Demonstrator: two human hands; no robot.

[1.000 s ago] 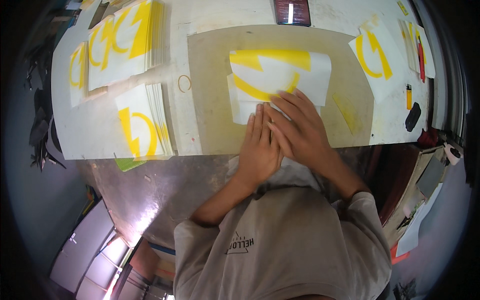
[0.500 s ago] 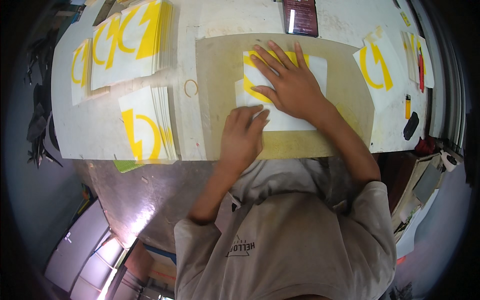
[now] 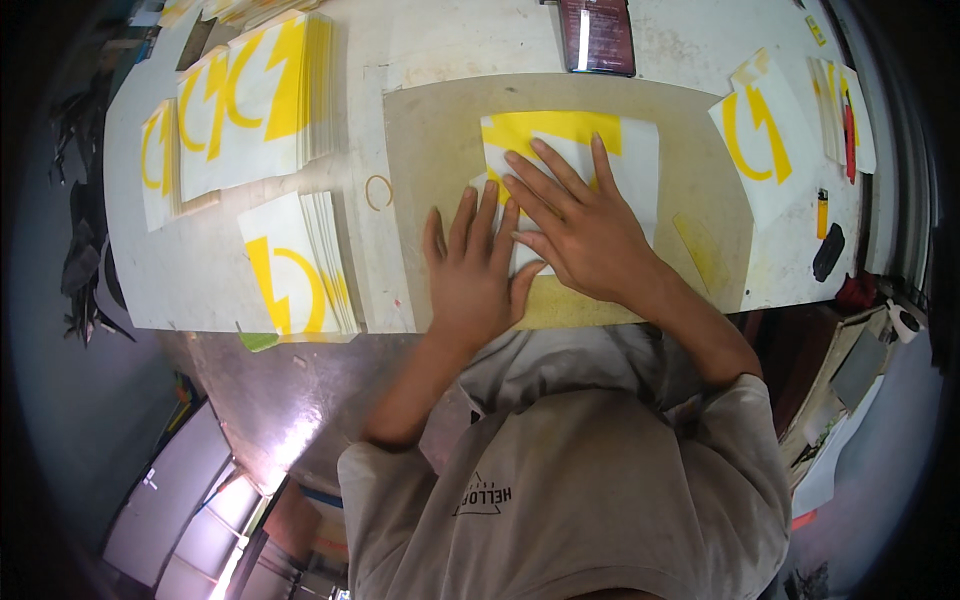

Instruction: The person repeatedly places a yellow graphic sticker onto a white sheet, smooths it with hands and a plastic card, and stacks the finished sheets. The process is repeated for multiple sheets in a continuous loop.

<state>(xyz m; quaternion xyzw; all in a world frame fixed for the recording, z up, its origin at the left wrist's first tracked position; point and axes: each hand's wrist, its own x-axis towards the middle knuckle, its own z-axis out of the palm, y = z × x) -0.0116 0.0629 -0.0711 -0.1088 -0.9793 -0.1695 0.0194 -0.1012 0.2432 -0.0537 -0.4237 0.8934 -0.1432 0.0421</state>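
Note:
A white paper sheet with yellow printing (image 3: pixel 570 128) lies on the greyish-yellow mat (image 3: pixel 435 125) in front of me. My right hand (image 3: pixel 572 222) rests flat over its middle, fingers spread and pointing away from me. Along the sheet's left edge lies my left hand (image 3: pixel 474 258), palm down, its fingers stretched and parted. Neither hand grips anything. Both hide much of the sheet, and a bit of white paper shows beside the left fingertips.
Stacks of yellow-and-white printed paper (image 3: pixel 265 95) stand at the far left, with a smaller stack (image 3: pixel 285 265) nearer. At the right are more printed sheets (image 3: pixel 755 140), a red pen-like tool (image 3: pixel 850 140), a yellow lighter (image 3: pixel 822 214) and a black object (image 3: pixel 828 253). A phone (image 3: pixel 597 38) lies at the back.
My left hand has opened from a pinch at the sheet's lower left and now lies flat with fingers extended. The right hand has slid slightly toward me.

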